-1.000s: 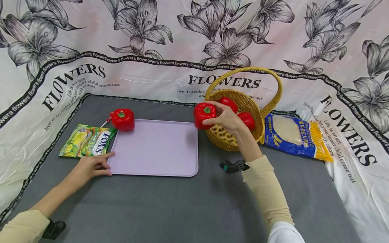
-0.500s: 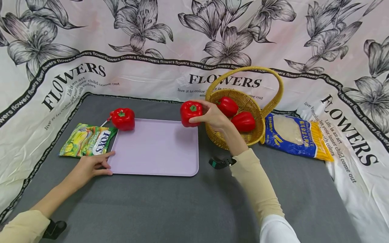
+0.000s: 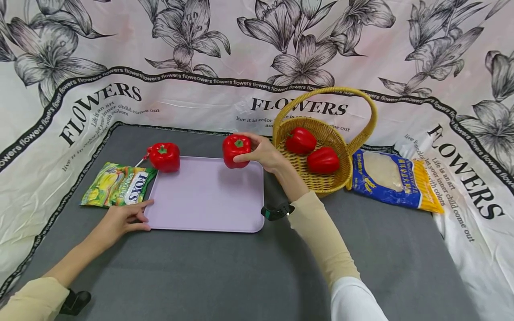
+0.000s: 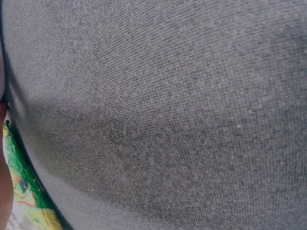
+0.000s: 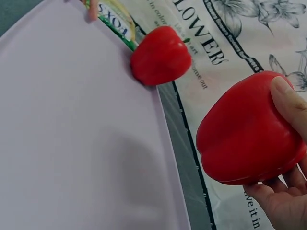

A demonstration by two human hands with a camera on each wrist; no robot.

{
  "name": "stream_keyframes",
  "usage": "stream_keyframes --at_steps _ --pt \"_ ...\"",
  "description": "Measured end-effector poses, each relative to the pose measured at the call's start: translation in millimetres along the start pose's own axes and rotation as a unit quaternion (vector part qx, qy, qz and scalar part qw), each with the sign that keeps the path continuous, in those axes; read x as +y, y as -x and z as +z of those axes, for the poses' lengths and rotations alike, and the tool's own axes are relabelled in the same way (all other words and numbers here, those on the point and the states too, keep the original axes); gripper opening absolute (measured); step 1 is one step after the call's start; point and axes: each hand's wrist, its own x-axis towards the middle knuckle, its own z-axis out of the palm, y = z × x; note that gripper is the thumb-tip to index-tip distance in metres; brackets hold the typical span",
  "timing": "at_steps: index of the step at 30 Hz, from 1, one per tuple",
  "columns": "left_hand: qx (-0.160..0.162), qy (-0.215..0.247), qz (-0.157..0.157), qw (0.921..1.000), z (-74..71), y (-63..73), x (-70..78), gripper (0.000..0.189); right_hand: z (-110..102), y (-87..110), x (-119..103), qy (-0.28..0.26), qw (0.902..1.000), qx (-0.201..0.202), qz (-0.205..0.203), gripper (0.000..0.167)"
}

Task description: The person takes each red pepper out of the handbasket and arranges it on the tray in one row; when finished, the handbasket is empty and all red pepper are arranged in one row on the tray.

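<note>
In the head view my right hand (image 3: 261,151) grips a red bell pepper (image 3: 236,151) from its right side, thumb in front, above the back right part of the lilac tray (image 3: 209,209). The right wrist view shows that bell pepper (image 5: 249,132) raised, its shadow falling on the tray. My left hand (image 3: 122,221) touches the tray's left edge near the front corner, index finger and thumb extended. Another red bell pepper (image 3: 167,158) sits at the tray's back left corner. Only a sliver of my left hand (image 4: 5,191) shows in the left wrist view.
A yellow wicker basket (image 3: 289,174) with a tall handle holds two red bell peppers (image 3: 323,160). Right of it lies a blue and yellow bag (image 3: 395,183). A green FOX'S packet (image 3: 116,185) lies left of the tray, a thin white stick (image 3: 141,161) behind it. Flowered cloth hangs behind.
My right hand has carried the bell pepper left, from beside the basket to above the tray. The two peppers in the basket are now fully in view. My left hand stays put.
</note>
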Motion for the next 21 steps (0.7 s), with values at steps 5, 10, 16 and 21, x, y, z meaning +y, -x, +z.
stream_keyframes --at_steps 5,10,16,21 --pt "-0.001 0.005 0.001 1.0000 -2.0 -1.2 0.9 0.027 6 -9.0 3 -0.002 1.0000 -0.008 0.002 0.061" --pt "-0.007 0.011 -0.007 0.9999 -3.1 -1.5 -0.1 0.026 14 -19.5 8 0.005 0.9999 -0.013 0.003 0.061" --pt "-0.014 0.013 -0.017 0.9997 -2.8 -1.3 -3.2 0.024 27 -30.4 14 0.017 0.9997 -0.019 -0.001 0.061" --pt "-0.013 0.016 -0.017 0.9997 -2.8 -0.7 -4.5 0.024 36 -37.2 17 0.021 0.9995 -0.024 -0.001 0.061"
